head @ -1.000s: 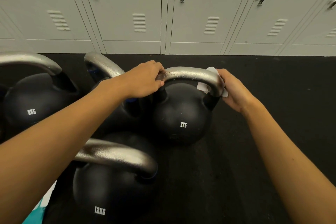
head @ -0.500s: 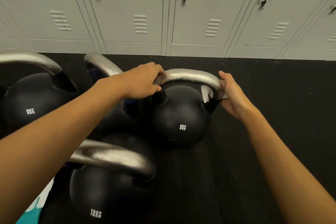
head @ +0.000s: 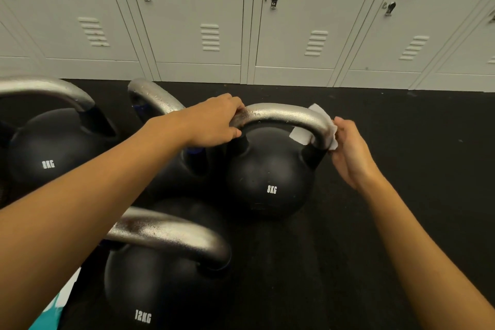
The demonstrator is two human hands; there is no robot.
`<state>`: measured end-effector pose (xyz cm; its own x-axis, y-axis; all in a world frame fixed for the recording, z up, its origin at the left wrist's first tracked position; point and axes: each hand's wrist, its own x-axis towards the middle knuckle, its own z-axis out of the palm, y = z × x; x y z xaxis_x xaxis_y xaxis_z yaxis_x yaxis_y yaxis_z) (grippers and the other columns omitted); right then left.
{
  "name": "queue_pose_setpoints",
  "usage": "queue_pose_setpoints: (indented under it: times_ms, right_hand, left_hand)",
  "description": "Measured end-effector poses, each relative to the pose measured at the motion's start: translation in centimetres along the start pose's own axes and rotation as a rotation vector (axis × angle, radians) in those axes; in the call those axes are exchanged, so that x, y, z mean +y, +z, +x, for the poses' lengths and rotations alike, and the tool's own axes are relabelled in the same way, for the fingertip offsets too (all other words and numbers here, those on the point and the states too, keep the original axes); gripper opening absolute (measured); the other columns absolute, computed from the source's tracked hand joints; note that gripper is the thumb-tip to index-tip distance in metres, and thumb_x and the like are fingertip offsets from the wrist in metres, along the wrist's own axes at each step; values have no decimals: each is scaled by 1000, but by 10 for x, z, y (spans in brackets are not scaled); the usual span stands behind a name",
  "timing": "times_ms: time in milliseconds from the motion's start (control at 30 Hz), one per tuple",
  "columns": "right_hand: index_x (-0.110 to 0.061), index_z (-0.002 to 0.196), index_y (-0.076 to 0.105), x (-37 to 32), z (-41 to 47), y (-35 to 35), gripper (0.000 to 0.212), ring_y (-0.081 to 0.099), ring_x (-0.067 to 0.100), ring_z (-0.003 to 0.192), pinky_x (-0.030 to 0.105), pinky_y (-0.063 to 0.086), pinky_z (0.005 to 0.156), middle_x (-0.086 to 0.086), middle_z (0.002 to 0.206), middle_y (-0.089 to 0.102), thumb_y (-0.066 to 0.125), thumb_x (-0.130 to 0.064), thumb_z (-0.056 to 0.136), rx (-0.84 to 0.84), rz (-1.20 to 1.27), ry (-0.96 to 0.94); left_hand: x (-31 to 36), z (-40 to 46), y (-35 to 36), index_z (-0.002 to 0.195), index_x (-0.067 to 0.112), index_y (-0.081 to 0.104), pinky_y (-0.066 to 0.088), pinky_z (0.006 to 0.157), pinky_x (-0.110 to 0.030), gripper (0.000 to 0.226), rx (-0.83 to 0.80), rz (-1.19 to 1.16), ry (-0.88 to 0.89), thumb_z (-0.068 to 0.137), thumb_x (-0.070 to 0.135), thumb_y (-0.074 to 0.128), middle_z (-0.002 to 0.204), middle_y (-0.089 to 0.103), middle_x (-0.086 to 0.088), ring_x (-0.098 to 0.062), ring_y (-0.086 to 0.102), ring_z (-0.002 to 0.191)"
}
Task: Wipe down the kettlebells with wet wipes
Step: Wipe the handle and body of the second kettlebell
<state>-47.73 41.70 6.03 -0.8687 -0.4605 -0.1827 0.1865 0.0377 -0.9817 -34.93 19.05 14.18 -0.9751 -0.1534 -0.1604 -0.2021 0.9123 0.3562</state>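
the left hand [head: 214, 122] grips the silver handle of the round black 8kg kettlebell [head: 270, 177] — the right hand [head: 351, 153] pinches a white wet wipe [head: 317, 126] around its right end.

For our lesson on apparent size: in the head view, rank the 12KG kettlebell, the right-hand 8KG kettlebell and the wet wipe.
1. 12KG kettlebell, though nearness to the camera enlarges it
2. 8KG kettlebell
3. wet wipe

A white wet wipe [head: 325, 130] wraps the silver handle of the upright black 8KG kettlebell [head: 270, 177].
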Motion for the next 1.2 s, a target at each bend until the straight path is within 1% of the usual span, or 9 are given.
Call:
queue_pose_setpoints:
  times_ms: [67, 167, 233, 367, 433, 633, 733, 933, 1200]
  right_hand:
    - [0, 117, 63, 7, -8, -3, 41, 56, 18, 105, 35, 39, 101, 18, 101, 61, 35, -28, 104, 9, 35, 6]
    - [-21, 103, 69, 8, -16, 2, 37, 62, 10, 107, 34, 39, 109, -3, 100, 71, 33, -29, 106, 5, -64, -4]
    - [-24, 106, 69, 3, -18, 6, 35, 62, 8, 110, 32, 39, 111, -4, 104, 71, 36, -32, 106, 44, -142, -26]
    - [-35, 127, 62, -20, -25, 14, 32, 56, -20, 98, 2, 41, 81, -20, 110, 65, 40, -42, 103, -13, -363, -235]
    - [-42, 123, 64, -39, -23, 21, 30, 55, -20, 96, -1, 38, 75, -25, 112, 65, 43, -44, 102, -72, -543, -328]
    - [-37, 130, 63, -69, -7, 43, 35, 53, -4, 113, 11, 37, 91, -22, 130, 61, 45, -46, 102, -304, -928, -407]
    - [-40, 132, 60, -67, -9, 33, 34, 49, -7, 123, 16, 36, 103, -26, 132, 58, 51, -43, 100, -347, -881, -421]
    - [-39, 126, 64, -59, -13, 4, 32, 50, -12, 123, 17, 37, 106, -29, 126, 61, 62, -34, 94, -348, -703, -403]
    - [-35, 132, 61, -67, -1, 48, 37, 49, -5, 127, 19, 36, 110, -18, 135, 60, 62, -36, 95, -406, -978, -587]
  left_hand:
    - [0, 0, 0, 135, 14, 42, 33, 88, -25, 49, 3, 5, 0, 91, 24, 61, 128, 46, -7, -23, 49, 114]
    - [1, 0, 0, 136, 14, 41, 33, 88, -26, 50, -4, 7, -2, 91, 24, 61, 129, 45, -7, -23, 48, 113]
    - [2, 0, 0, 136, 14, 41, 33, 88, -26, 51, -7, 11, -5, 91, 25, 61, 130, 45, -8, -22, 48, 112]
    - [1, 1, 0, 136, 14, 41, 33, 87, -26, 51, -4, 25, -7, 91, 25, 62, 129, 45, -8, -23, 48, 113]
    - [1, 0, 0, 136, 14, 41, 33, 88, -26, 52, -11, 24, -11, 91, 25, 62, 128, 45, -7, -23, 48, 113]
    - [0, -1, 0, 137, 16, 43, 37, 96, -30, 51, -14, -30, -21, 90, 25, 62, 129, 46, -6, -23, 49, 117]
    - [-1, -1, 0, 137, 16, 43, 38, 98, -32, 52, -9, -38, -18, 90, 25, 62, 129, 47, -7, -23, 50, 118]
    - [-3, -1, 2, 137, 15, 43, 41, 100, -34, 54, 20, -81, -27, 89, 24, 65, 131, 49, -7, -24, 51, 119]
    - [-5, 4, 9, 133, 14, 49, 45, 99, -38, 52, 107, -91, -35, 86, 24, 70, 125, 57, -8, -23, 54, 113]
